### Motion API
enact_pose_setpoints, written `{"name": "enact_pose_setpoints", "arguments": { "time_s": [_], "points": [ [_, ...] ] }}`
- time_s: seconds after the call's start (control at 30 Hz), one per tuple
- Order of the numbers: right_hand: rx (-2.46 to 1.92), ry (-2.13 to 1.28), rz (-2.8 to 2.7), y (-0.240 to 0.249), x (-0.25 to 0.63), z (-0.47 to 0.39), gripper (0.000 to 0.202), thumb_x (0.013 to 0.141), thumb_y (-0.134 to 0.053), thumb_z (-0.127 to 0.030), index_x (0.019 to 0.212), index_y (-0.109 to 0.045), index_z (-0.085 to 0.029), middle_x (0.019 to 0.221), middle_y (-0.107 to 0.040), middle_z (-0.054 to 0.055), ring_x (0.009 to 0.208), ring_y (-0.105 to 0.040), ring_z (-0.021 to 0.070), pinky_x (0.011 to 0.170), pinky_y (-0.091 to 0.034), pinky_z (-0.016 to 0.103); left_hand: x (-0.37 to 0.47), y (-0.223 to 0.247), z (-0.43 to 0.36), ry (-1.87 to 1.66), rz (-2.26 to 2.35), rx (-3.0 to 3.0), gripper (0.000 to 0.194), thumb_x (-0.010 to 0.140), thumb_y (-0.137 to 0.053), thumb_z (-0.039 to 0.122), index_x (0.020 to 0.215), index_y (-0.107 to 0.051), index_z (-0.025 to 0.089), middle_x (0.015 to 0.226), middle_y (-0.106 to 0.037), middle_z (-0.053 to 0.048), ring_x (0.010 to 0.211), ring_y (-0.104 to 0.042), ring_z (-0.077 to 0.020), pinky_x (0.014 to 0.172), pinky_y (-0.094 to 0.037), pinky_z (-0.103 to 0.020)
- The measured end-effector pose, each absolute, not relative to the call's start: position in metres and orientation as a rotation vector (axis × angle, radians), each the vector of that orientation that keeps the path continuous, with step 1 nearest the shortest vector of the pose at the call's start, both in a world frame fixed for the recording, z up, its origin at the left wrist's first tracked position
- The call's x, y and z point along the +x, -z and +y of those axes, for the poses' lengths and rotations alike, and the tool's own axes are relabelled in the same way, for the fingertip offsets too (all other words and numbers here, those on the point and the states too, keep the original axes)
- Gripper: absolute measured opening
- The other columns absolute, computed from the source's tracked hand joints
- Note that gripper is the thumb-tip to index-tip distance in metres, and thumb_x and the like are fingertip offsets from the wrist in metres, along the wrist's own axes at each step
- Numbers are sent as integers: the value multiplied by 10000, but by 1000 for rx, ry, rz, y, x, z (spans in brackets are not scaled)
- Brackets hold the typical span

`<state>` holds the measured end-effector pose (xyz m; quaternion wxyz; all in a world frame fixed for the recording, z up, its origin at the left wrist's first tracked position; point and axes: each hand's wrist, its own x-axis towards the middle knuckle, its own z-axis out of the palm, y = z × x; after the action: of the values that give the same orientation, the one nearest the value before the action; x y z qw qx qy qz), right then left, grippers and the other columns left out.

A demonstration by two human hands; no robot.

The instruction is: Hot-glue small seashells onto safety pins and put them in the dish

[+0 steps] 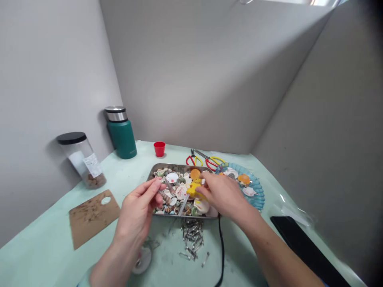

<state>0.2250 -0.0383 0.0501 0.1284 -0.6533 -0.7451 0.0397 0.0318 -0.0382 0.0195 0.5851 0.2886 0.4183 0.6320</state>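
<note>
My left hand is closed in a pinch at the left side of the metal tray; what its fingertips hold, if anything, is too small to make out. A long pointed shell shows just beyond them. My right hand is closed around a small yellow glue gun over the tray. A translucent glue stick sticks out of it toward me. Beneath lie many mixed seashells, an orange shell among them.
Safety pins lie before the tray, beside a black cord and a pale spool. A blue plate of shells stands right, scissors and a red cup behind. Left are cardboard, a jar and a green flask.
</note>
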Motion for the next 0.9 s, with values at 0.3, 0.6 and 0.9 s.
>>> {"name": "enact_pose_setpoints", "arguments": {
  "time_s": [0.3, 0.6, 0.9],
  "points": [
    [-2138, -28, -2410, -22, 229, -21, 299, 827, -472, -273, 1087, -507, -130, 855, -673, 146, 760, -635, 269, 602, -391, 309, 28, -14, -35, -1435, 962, 683, 246, 649, -732, 181, 869, -673, 86, 743, -678, -57, 511, -540, -57, 466, -462, -150],
    [-1407, -825, -1756, -58, 257, -24, 436, 857, -440, -349, 1261, -389, -194, 733, -559, 22, 679, -546, 174, 647, -423, 295, 27, -16, -34, -1419, 978, 694, 168, 696, -686, 135, 853, -646, 89, 794, -687, -87, 599, -621, -103, 581, -531, -205],
    [-937, -1340, -1507, -72, 239, -48, 281, 835, -510, -400, 995, -535, -170, 498, -340, -71, 441, -328, 89, 476, -339, 255, 27, -13, -34, -1464, 991, 718, 249, 629, -753, 227, 821, -658, 102, 722, -671, -37, 543, -573, -76, 544, -494, -192]
  ]
}}
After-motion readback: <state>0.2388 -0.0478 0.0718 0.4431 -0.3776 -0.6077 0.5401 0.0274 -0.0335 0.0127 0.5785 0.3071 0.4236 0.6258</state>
